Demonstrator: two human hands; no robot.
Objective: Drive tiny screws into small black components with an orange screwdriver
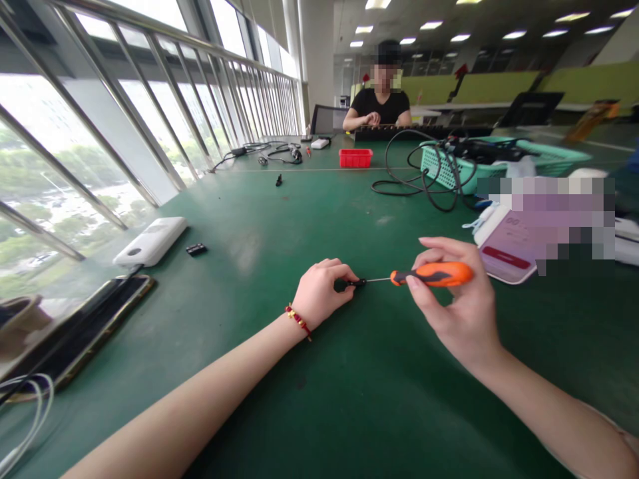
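Observation:
My left hand (322, 289) rests on the green table (309, 399), fingers pinched around a small black part (355, 283) that mostly hides inside them. My right hand (454, 306) grips an orange-and-black screwdriver (433, 273) held level, its thin shaft pointing left so the tip meets the black part. A red cord bracelet (298, 320) circles my left wrist.
A white power bank (151, 241), a small black piece (196, 249) and a phone (84, 329) lie at left by the window. A teal basket (449, 166) with black cables and a red tray (355, 158) stand farther back. Another person (382, 100) sits at the far end.

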